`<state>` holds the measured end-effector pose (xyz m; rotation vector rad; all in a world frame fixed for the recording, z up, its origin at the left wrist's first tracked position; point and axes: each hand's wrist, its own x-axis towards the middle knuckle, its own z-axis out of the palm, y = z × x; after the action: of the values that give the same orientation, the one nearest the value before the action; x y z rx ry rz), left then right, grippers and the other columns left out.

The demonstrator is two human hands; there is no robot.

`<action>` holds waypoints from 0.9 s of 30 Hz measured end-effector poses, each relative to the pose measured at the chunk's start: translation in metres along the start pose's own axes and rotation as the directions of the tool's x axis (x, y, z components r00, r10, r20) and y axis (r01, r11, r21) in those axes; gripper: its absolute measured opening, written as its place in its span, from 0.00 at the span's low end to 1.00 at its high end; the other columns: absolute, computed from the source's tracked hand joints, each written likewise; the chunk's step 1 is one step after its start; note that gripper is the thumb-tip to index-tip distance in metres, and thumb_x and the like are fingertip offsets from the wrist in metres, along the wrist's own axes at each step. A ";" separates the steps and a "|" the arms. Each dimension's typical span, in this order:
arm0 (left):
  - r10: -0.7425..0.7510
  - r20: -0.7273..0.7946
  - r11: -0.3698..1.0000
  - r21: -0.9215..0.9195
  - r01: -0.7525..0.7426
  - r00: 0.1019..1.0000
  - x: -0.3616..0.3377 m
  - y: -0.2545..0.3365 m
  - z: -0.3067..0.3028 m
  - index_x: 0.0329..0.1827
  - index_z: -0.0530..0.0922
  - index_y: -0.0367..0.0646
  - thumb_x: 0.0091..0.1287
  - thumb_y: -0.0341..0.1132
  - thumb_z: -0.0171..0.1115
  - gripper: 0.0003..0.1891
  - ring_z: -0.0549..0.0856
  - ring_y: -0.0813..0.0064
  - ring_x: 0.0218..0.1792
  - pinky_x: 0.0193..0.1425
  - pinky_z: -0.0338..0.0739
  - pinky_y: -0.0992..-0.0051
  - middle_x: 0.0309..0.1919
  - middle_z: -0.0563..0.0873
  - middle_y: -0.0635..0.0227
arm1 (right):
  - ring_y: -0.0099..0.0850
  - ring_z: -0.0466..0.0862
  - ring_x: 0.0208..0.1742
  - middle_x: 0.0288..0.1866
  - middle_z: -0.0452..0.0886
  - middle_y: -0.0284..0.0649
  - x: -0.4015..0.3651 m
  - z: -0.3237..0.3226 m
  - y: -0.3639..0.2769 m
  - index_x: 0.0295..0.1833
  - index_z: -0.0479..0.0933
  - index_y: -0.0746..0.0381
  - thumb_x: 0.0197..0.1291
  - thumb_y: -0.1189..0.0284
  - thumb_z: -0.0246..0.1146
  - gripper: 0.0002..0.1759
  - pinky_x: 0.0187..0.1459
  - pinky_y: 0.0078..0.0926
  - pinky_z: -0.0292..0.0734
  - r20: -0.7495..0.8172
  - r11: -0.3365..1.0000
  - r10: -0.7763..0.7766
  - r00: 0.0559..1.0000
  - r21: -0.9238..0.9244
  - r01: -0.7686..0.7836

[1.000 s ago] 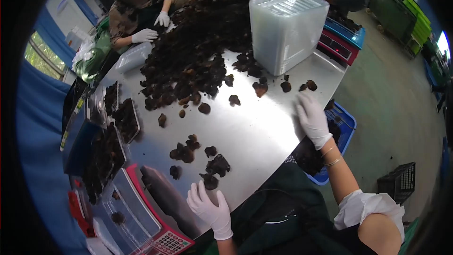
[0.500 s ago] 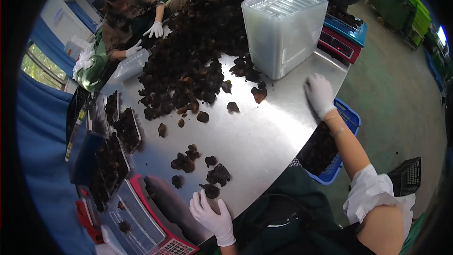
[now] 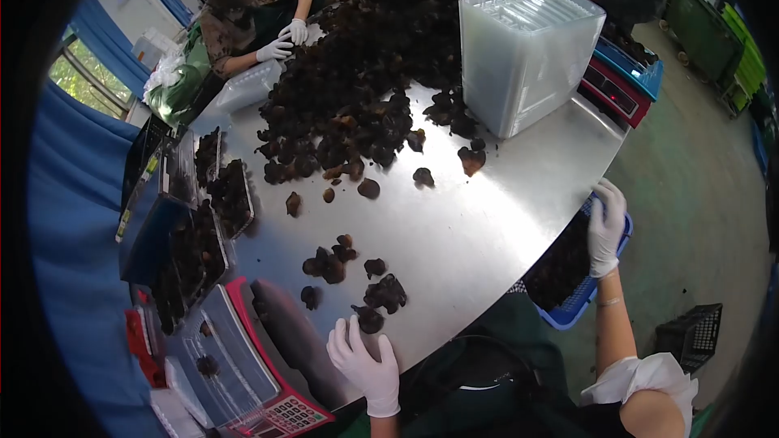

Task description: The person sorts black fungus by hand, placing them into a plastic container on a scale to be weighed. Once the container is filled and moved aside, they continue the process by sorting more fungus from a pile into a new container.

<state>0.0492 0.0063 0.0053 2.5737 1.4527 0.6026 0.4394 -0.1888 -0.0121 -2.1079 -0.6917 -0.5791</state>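
My left hand [image 3: 365, 363], white-gloved, rests on the metal table [image 3: 454, 243] with its fingers spread, fingertips beside a dark, wrinkled piece that looks like wood ear mushroom [image 3: 371, 319]. Several similar loose pieces [image 3: 386, 294] lie just beyond it. Over a blue basket [image 3: 578, 308] of dark pieces, at the table's right edge, is my gloved right hand [image 3: 606, 231]. Its fingers are partly bent and apart, with nothing visible in them. Further back lies a large heap of the dark pieces [image 3: 365, 73].
A stack of clear plastic containers [image 3: 527, 65] stands beside a red-and-blue scale [image 3: 610, 88]. Filled clear trays [image 3: 231, 199] and another scale [image 3: 280, 389] line the left side. Two co-workers with gloved hands [image 3: 274, 49] are at the far side. A black crate [image 3: 690, 337] sits on the floor.
My right hand has moved from the tabletop to the right and down, over the blue basket. My left hand stays beside the same piece. The camera view has shifted slightly.
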 end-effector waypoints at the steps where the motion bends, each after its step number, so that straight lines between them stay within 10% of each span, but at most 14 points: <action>1: 0.001 -0.009 1.000 -0.013 -0.001 1.000 0.001 -0.001 0.000 0.68 0.76 0.39 0.61 0.39 0.68 0.31 0.70 0.45 0.68 0.74 0.61 0.46 0.67 0.75 0.52 | 0.44 0.81 0.60 0.56 0.82 0.49 0.008 0.007 -0.026 0.51 0.81 0.67 0.66 0.82 0.60 0.11 0.62 0.36 0.76 0.079 0.995 -0.005 0.997 0.102 -0.003; 3: 0.006 0.005 1.000 -0.025 -0.006 1.000 -0.001 -0.004 0.000 0.70 0.74 0.39 0.61 0.38 0.68 0.33 0.69 0.45 0.70 0.75 0.60 0.46 0.68 0.73 0.50 | 0.44 0.82 0.55 0.54 0.83 0.48 0.019 0.034 -0.069 0.51 0.81 0.66 0.65 0.81 0.61 0.10 0.60 0.36 0.77 0.281 0.905 -0.006 0.960 0.409 -0.114; 12: -0.138 -0.080 0.910 -0.403 0.095 0.987 0.051 -0.002 -0.019 0.81 0.61 0.39 0.69 0.31 0.64 0.37 0.55 0.47 0.81 0.82 0.51 0.52 0.79 0.58 0.45 | 0.66 0.63 0.76 0.77 0.64 0.60 0.035 0.180 -0.159 0.75 0.66 0.61 0.65 0.59 0.65 0.36 0.76 0.55 0.60 0.488 0.862 -0.505 0.712 0.317 0.395; 20: -0.051 -0.111 0.984 -0.175 0.031 0.993 0.132 -0.029 0.013 0.74 0.73 0.42 0.65 0.46 0.70 0.34 0.66 0.45 0.74 0.79 0.56 0.47 0.72 0.69 0.43 | 0.62 0.54 0.83 0.83 0.55 0.60 0.117 0.263 -0.201 0.81 0.59 0.58 0.59 0.45 0.69 0.51 0.81 0.57 0.49 0.443 0.956 -0.252 0.860 -0.023 0.292; 22: 0.014 -0.144 0.980 -0.196 -0.043 0.989 0.130 -0.033 0.026 0.69 0.79 0.48 0.64 0.45 0.72 0.30 0.71 0.53 0.71 0.75 0.60 0.50 0.68 0.75 0.54 | 0.58 0.62 0.78 0.76 0.66 0.58 0.119 0.274 -0.197 0.66 0.77 0.60 0.59 0.48 0.69 0.36 0.78 0.51 0.57 0.456 0.935 -0.317 0.831 0.007 0.353; 25: 0.031 -0.130 0.950 -0.303 -0.069 0.991 0.124 -0.035 0.030 0.66 0.81 0.49 0.64 0.40 0.71 0.26 0.76 0.56 0.66 0.74 0.62 0.52 0.63 0.81 0.60 | 0.47 0.79 0.47 0.40 0.79 0.48 0.110 0.261 -0.202 0.34 0.78 0.64 0.57 0.61 0.69 0.16 0.51 0.40 0.76 0.511 0.829 -0.545 0.665 0.447 0.336; 27: -0.016 -0.154 0.876 -0.479 -0.060 0.988 0.121 -0.034 0.027 0.61 0.83 0.48 0.66 0.33 0.68 0.19 0.81 0.60 0.58 0.73 0.65 0.54 0.52 0.87 0.66 | 0.48 0.81 0.44 0.40 0.83 0.46 0.081 0.220 -0.218 0.36 0.77 0.64 0.57 0.65 0.68 0.13 0.50 0.41 0.78 0.511 0.749 -0.641 0.573 0.579 0.321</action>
<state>0.0888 0.1288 0.0041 2.1876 1.1247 1.0387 0.3933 0.1243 0.0383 -1.6383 -1.7240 0.1404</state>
